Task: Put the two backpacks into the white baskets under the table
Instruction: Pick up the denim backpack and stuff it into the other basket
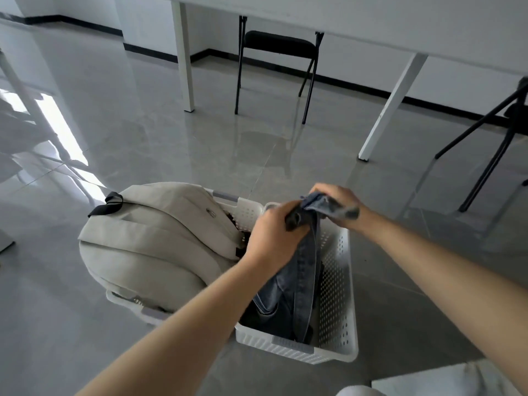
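- Denim backpack (297, 278) hangs half inside the right basket (340, 281), lowered top-up so it slides in.
- Left hand (271, 232) and right hand (337, 204) both clench its top.
- Beige backpack (154, 238) already fills the left basket (125, 301).

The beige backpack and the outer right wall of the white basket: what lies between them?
In the head view, the denim backpack hangs there, inside the right basket, gripped by the left hand and right hand, beside the beige backpack.

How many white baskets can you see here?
2: the left basket holds the beige backpack; the right basket holds the denim backpack both hands grip.
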A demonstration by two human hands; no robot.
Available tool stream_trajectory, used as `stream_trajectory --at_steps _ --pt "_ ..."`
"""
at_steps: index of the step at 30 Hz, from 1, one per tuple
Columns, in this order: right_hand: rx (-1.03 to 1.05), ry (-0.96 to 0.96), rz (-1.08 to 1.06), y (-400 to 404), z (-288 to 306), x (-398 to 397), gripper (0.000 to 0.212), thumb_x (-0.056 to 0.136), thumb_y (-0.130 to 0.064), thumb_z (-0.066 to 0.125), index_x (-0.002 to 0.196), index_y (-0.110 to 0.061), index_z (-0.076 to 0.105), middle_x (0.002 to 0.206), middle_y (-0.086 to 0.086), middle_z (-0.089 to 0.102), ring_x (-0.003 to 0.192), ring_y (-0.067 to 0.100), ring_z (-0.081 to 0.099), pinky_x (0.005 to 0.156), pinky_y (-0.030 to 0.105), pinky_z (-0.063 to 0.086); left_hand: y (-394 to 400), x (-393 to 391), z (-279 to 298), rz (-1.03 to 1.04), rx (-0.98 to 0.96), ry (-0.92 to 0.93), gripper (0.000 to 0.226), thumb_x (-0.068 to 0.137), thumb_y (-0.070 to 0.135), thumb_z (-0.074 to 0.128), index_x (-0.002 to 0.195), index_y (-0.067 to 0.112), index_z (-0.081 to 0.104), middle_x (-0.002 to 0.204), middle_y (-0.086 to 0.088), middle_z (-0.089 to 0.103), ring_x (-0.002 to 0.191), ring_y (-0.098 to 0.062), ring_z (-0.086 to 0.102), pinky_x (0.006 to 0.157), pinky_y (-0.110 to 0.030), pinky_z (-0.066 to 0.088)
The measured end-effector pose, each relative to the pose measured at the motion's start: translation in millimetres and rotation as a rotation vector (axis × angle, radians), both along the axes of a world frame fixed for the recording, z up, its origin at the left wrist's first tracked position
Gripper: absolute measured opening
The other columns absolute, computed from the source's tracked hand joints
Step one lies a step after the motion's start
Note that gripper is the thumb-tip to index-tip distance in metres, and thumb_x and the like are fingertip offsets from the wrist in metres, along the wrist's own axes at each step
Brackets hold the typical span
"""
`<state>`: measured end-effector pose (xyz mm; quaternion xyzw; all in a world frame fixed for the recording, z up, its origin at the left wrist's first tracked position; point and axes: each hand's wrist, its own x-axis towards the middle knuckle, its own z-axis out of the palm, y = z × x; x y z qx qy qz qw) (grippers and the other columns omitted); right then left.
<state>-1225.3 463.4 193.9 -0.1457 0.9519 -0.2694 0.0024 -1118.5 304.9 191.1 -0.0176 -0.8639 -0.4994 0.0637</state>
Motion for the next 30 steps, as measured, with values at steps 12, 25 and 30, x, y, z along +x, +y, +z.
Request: stream_trajectory --at_steps 12,25,30 --pt "-0.36 0.153 -0.577 15 4 -16 0.024 0.084 -0.003 0.053 0.098 -0.01 0.071 0.106 0.017 0.072 0.102 0.032 0.064 0.081 0.029 0.045 3 47 -64 0.151 0.702 -0.523 0.025 0.094 0.022 0.058 0.079 0.005 0.068 0.073 -0.006 0.067 0.068 -0.017 0.061 0.063 -0.027 0.051" --pt "-0.382 -0.348 0.056 -181 -61 -34 0.047 0.086 0.002 0.055 0.129 -0.018 0.055 0.122 0.01 0.057 0.09 0.023 0.061 0.088 0.042 0.056 -81 54 -126 0.738 0.791 -0.781 0.028 0.095 0.028 0.045 0.104 0.003 0.053 0.098 -0.019 0.063 0.089 -0.04 0.066 0.079 -0.055 0.058" --pt "0.146 -0.322 0.058 -147 -94 -32 0.043 0.091 -0.019 0.059 0.133 -0.012 0.053 0.139 0.013 0.055 0.123 0.029 0.054 0.1 0.03 0.042 -88 58 -137 0.59 0.682 -0.729 0.033 0.081 0.026 0.065 0.107 0.01 0.05 0.098 -0.015 0.064 0.087 -0.035 0.068 0.071 -0.054 0.061"
